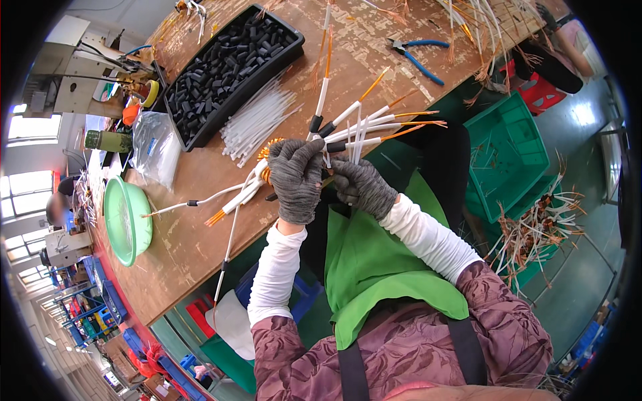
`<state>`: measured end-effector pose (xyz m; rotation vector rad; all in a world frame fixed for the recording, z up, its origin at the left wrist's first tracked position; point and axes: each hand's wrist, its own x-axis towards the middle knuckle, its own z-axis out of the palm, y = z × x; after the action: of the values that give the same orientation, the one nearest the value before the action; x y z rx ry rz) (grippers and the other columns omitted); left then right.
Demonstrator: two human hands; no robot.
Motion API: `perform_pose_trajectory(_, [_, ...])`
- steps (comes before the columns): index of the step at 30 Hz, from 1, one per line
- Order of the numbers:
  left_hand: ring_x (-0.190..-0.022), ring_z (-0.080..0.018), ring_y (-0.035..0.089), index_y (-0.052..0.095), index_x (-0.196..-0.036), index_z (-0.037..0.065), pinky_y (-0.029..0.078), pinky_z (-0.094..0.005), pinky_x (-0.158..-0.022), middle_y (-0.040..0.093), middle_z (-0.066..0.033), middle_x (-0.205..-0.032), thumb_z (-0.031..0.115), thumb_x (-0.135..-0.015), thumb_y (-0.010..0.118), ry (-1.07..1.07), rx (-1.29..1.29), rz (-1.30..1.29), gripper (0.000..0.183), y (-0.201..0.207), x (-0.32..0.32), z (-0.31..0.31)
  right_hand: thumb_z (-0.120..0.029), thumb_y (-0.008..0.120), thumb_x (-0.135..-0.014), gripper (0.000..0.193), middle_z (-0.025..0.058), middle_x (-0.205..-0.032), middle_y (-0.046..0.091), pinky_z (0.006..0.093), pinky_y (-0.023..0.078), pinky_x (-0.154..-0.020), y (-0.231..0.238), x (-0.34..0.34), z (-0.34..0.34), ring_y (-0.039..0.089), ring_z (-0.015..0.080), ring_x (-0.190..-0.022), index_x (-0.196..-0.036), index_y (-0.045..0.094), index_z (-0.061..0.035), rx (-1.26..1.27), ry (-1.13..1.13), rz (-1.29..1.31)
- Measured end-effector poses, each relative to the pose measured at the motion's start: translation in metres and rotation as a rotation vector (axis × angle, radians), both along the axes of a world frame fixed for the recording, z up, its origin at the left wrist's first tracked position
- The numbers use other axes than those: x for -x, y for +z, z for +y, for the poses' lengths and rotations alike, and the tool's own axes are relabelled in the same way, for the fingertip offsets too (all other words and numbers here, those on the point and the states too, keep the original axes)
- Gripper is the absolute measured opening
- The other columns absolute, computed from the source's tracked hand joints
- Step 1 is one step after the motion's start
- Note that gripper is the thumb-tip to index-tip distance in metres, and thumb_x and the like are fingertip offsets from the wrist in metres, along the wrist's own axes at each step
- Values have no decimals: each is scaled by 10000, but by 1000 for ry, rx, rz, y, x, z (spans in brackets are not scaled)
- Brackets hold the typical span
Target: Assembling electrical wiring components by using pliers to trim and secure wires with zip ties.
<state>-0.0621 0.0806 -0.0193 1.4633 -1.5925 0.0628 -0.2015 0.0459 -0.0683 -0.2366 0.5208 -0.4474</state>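
My left hand (pixel 296 179), in a dark grey glove, is closed around a wire bundle with a copper-coloured coil (pixel 266 160) at its left side. White-sleeved leads (pixel 381 127) with bare orange wire ends fan out to the upper right, and several carry black tubes (pixel 326 129). Other white leads (pixel 244 194) stick out to the lower left. My right hand (pixel 364 187), gloved alike, sits close beside the left, fingers closed on several white cable ties (pixel 358 142) that point upward. Its fingertips are partly hidden at the bundle.
On the worn wooden table (pixel 354 60) stand a black tray (pixel 297 41) of short black tubes and a pile of white cable ties (pixel 257 123). Blue-handled cutters (pixel 418 57) lie near the edge. A green basin (pixel 144 224) stands left, green crates (pixel 511 144) right.
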Motion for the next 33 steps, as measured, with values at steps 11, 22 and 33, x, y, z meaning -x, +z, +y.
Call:
perform_pose_trajectory(11, [-760,-253,544,648,-853,46,423,-347,-733,590,-85,-769,1,-704,640,-34,-107,244,156,-2,1,8,-199,549,-884,86,-19,-578,500,197,280,-344,1,2,1,353,47,-357,-878,532,-114,-32,28,-50])
perform_pose_trajectory(22, [-741,-208,555,646,-851,34,445,-302,-668,594,-80,-773,-12,-739,629,-103,-245,335,122,5,-5,10,-207,545,-887,92,-25,-572,496,199,273,-349,-2,2,3,344,45,-357,-904,537,-116,-20,28,-87])
perform_pose_trajectory(33, [-735,-273,532,653,-837,60,418,-375,-705,584,-77,-757,21,-655,647,-175,-109,63,187,-3,-1,7,-204,567,-879,131,-37,-552,463,196,268,-345,0,2,4,352,47,-372,-922,555,-81,-35,3,-99])
